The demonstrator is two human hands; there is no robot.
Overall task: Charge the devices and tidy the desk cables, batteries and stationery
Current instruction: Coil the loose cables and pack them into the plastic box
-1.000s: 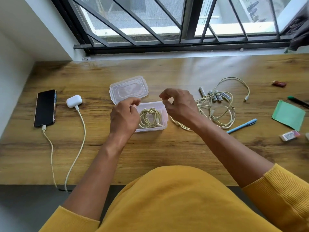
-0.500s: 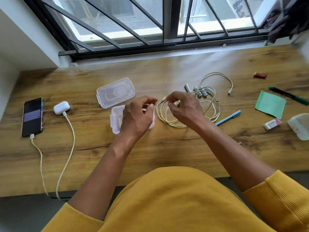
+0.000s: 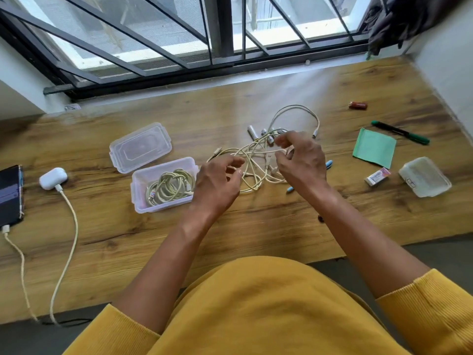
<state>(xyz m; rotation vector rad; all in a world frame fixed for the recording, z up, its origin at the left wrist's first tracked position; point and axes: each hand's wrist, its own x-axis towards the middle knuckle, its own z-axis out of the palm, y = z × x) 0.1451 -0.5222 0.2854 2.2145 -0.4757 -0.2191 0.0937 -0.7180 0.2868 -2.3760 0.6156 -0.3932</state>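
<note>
While both hands [image 3: 258,172] pinch tangled cables [image 3: 252,162], batteries [image 3: 266,133] behind, pen [image 3: 308,176] underneath

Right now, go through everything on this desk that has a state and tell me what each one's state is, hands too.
Clear box: open, coiled cable inside.
Lid: off, flat behind the box.
Phone: plugged in, screen lit.
Earbuds case: closed, plugged in.
Loose cables: tangled, not yet coiled.
Green marker: capped.
Second container: lid on.
Left hand: pinching a cable strand.
Right hand: pinching a cable strand.
</note>
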